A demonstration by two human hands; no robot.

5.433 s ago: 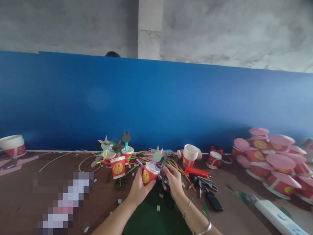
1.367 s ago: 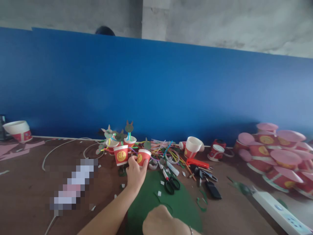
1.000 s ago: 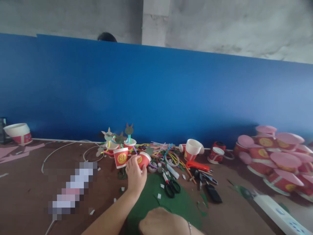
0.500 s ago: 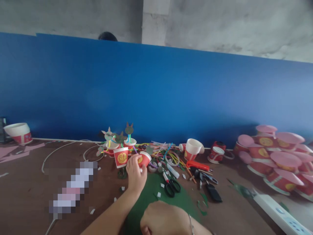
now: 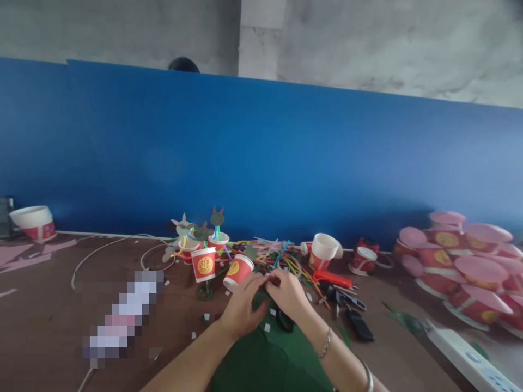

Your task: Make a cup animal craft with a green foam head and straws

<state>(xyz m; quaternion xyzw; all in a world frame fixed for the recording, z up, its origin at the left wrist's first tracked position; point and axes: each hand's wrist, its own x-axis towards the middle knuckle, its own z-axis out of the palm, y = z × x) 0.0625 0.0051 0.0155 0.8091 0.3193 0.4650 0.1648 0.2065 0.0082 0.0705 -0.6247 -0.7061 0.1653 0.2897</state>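
My left hand point(image 5: 245, 307) is over the green sheet point(image 5: 281, 354), its fingertips meeting those of my right hand point(image 5: 286, 291). The fingers of both hands are closed on something too small and hidden to make out. Just beyond my left hand a red paper cup point(image 5: 239, 270) with a yellow emblem leans over. Another red cup point(image 5: 204, 265) stands to its left, near cups with cat-shaped cutouts point(image 5: 217, 216) on coloured stems. Black scissors point(image 5: 285, 321) lie partly hidden below my right hand.
Coloured sticks point(image 5: 294, 264) lie behind my hands. To the right are a white cup point(image 5: 324, 250), an orange tool point(image 5: 333, 279), a black key fob point(image 5: 359, 324), a power strip point(image 5: 469, 354) and stacked red cups with pink discs point(image 5: 482, 269). A blue partition point(image 5: 261, 158) stands behind.
My left hand has let go of the red cup and moved right and nearer. My right hand has moved forward from the front edge, and the two hands now meet.
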